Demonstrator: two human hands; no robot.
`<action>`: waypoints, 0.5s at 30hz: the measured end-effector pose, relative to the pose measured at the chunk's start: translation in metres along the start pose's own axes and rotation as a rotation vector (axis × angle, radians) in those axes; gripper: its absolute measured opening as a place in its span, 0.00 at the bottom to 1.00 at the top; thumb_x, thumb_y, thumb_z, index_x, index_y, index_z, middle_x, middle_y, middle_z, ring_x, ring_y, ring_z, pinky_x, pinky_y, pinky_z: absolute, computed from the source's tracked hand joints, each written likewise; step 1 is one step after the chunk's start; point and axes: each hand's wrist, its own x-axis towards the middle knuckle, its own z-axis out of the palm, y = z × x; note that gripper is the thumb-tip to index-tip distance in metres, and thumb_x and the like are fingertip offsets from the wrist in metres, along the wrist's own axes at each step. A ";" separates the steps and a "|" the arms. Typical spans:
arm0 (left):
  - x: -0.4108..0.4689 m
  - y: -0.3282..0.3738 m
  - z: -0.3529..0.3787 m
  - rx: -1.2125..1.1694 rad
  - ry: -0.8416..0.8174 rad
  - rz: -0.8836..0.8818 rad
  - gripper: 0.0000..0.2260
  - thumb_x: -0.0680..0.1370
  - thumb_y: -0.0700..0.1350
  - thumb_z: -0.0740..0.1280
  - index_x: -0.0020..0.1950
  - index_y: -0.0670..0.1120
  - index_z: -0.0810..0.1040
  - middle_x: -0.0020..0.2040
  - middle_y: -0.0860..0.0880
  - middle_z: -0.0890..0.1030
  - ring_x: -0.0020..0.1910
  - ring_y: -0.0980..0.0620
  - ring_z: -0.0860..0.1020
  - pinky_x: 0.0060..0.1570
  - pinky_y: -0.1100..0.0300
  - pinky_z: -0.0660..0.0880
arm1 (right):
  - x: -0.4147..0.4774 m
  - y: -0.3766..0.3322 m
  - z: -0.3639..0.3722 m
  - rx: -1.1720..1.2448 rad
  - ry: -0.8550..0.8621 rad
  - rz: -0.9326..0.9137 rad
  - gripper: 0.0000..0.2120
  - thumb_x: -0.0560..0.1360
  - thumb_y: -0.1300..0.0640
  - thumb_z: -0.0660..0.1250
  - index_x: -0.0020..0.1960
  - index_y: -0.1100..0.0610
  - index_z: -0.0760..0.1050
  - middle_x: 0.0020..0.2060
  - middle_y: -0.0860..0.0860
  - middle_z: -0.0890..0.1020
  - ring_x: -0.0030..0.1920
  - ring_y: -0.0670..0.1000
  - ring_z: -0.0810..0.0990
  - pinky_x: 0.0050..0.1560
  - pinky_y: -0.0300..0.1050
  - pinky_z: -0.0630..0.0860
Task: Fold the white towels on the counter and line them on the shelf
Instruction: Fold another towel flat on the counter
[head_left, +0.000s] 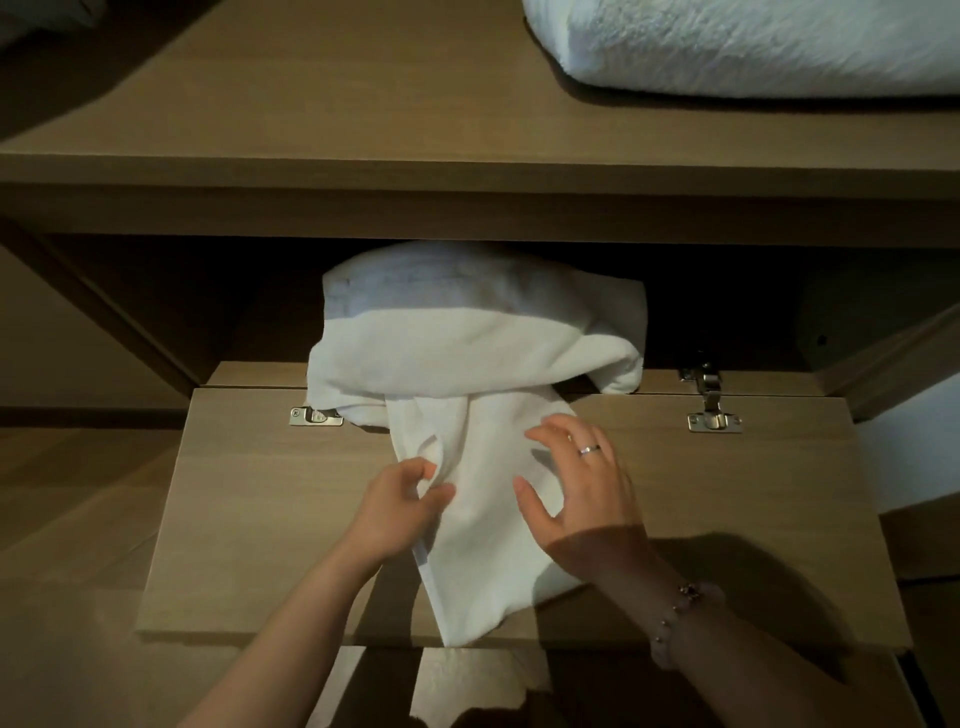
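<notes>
A white towel (483, 525) trails from the open compartment down over the dropped wooden door flap (249, 493). Behind it a bundle of white towels (467, 332) fills the compartment mouth. My left hand (400, 506) pinches a fold at the towel's left edge between thumb and fingers. My right hand (576, 493) lies on the towel's right side with fingers spread and nearly straight; it wears a ring, and a bracelet sits on its wrist. Another thick white towel (753, 41) rests on the wooden shelf (363, 104) above, at the top right.
Two metal hinges (709, 402) join the flap to the cabinet, and the towel bundle partly covers the left hinge (314, 415). Dark cabinet space lies either side of the bundle. Wood-look floor shows at the left and below the flap.
</notes>
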 end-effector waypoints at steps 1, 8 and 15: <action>-0.004 -0.003 -0.002 -0.010 -0.049 -0.005 0.09 0.74 0.46 0.70 0.41 0.41 0.78 0.39 0.47 0.82 0.39 0.49 0.81 0.47 0.50 0.77 | 0.003 0.000 0.001 -0.030 0.028 0.001 0.20 0.69 0.46 0.61 0.59 0.53 0.71 0.58 0.51 0.75 0.59 0.48 0.69 0.57 0.46 0.71; -0.015 -0.014 -0.031 0.118 -0.396 -0.158 0.09 0.71 0.45 0.71 0.42 0.39 0.80 0.34 0.51 0.81 0.33 0.57 0.77 0.39 0.65 0.73 | 0.052 0.004 -0.007 -0.213 -0.187 0.023 0.39 0.74 0.39 0.63 0.77 0.49 0.49 0.77 0.52 0.50 0.76 0.53 0.47 0.73 0.47 0.46; -0.022 -0.013 -0.042 0.071 -0.419 -0.221 0.14 0.64 0.48 0.71 0.45 0.41 0.82 0.40 0.43 0.83 0.39 0.53 0.76 0.41 0.63 0.70 | 0.066 0.011 0.004 -0.341 -0.244 0.011 0.27 0.77 0.51 0.64 0.74 0.54 0.62 0.72 0.52 0.66 0.72 0.52 0.65 0.66 0.47 0.64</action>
